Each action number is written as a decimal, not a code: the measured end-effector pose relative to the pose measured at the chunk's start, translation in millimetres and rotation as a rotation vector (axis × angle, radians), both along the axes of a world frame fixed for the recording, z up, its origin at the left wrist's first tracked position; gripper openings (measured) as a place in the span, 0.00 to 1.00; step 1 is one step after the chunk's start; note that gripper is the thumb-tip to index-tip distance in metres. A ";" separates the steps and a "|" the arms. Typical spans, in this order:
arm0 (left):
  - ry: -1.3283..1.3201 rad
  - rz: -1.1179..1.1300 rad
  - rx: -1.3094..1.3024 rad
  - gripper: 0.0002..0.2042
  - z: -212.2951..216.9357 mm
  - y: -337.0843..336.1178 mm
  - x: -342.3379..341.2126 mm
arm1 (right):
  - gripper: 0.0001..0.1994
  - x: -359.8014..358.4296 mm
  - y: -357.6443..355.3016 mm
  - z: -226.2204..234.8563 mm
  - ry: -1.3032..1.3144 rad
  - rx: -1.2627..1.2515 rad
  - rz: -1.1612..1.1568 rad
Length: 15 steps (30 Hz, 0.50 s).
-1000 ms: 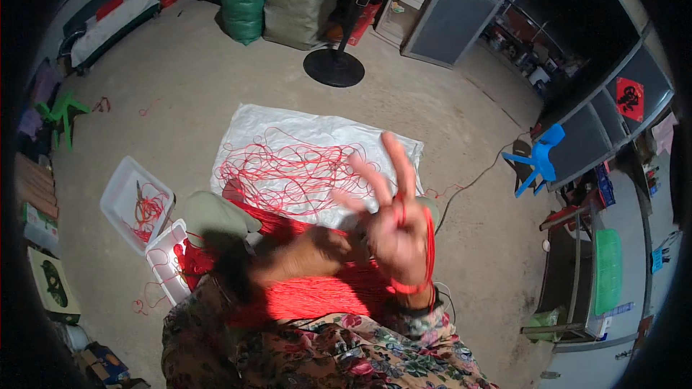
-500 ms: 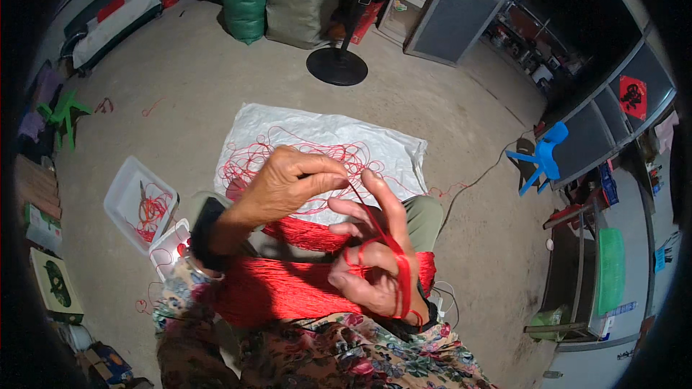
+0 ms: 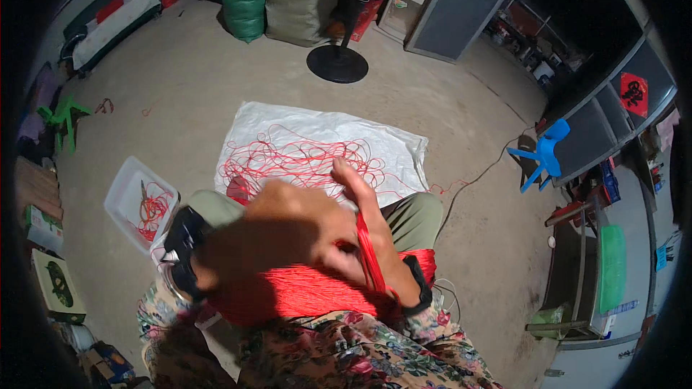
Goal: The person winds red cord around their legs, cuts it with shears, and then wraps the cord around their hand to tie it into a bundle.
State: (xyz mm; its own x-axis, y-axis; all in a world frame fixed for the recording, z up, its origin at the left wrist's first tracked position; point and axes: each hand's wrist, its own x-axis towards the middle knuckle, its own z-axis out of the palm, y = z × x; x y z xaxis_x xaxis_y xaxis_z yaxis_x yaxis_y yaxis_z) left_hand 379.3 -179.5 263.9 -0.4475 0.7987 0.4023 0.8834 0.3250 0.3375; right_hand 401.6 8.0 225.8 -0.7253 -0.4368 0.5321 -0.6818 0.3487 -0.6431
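Observation:
My left hand (image 3: 292, 220) is smeared by motion and reaches across to my right hand; its fingers cannot be made out. Loops of red cord (image 3: 368, 248) are wound round my right hand (image 3: 382, 245), whose one finger sticks out forward while the others are partly hidden behind the left hand. Across my lap, under both hands, lies a thick hank of red cord (image 3: 306, 295). In front of my knees, loose tangled red cord (image 3: 288, 162) spreads over a white woven sheet (image 3: 259, 117) on the floor.
A white plastic basin (image 3: 119, 205) with red cord and a tool stands at my left. Beyond the sheet is a black fan base (image 3: 337, 65), near a green sack (image 3: 246, 7). A blue stool (image 3: 546, 151) and a power cable (image 3: 472, 181) are at the right.
My left hand has come down and nearer, from pulling a strand beyond the right hand to beside its palm. My right hand has turned, with the cord loops still round it.

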 end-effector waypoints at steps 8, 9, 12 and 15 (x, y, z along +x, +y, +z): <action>-0.693 -0.434 0.673 0.07 -66.3 25.3 -19.4 | 0.04 29.3 -5.9 26.2 -0.348 -0.816 0.455; -0.643 -0.539 0.590 0.07 -75.1 34.5 -9.5 | 0.06 21.9 -6.1 24.6 -0.404 -0.999 0.283; -0.550 -0.457 0.120 0.09 -73.1 55.5 42.7 | 0.09 -24.3 2.2 16.6 0.074 -0.508 -0.214; -0.394 -0.312 0.115 0.04 -33.2 36.3 55.0 | 0.07 -33.5 2.2 8.7 0.283 0.042 -0.356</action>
